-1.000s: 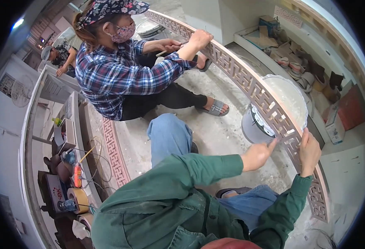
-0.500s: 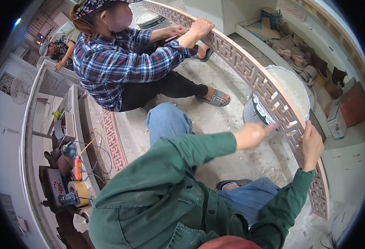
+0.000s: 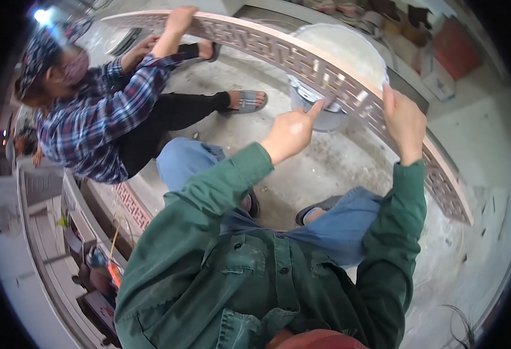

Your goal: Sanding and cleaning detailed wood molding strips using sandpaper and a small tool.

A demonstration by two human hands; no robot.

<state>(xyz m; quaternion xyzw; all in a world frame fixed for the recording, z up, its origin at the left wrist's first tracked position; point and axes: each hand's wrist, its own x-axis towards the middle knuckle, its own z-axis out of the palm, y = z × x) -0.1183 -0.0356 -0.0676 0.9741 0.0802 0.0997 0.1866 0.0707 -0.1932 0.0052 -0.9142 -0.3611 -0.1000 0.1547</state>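
A long, thin wooden fretwork strip (image 3: pixel 319 70), cut through with a maze-like pattern, slants from the upper left to the right. My right hand (image 3: pixel 405 123) is closed round it toward its near right end, thumb over the top edge. My left hand (image 3: pixel 293 132) is curled at the strip's lower side, index finger stretched to the cut-outs. At that fingertip is a small greyish piece, too blurred to name. Farther along, a co-worker's hand (image 3: pixel 180 21) grips the strip's upper edge, and their other hand is low behind it.
A large white-rimmed bucket (image 3: pixel 348 49) of pale contents stands just behind the strip. The co-worker in a plaid shirt (image 3: pixel 104 116) sits at the left. Another fretwork strip (image 3: pixel 132 203) lies on the floor. A red object (image 3: pixel 456 49) and a white box (image 3: pixel 437 72) stand at right.
The whole view has shifted, so strip, bucket and co-worker appear higher and farther left. My left hand stays close to the strip's cut-outs, and my right hand keeps its grip.
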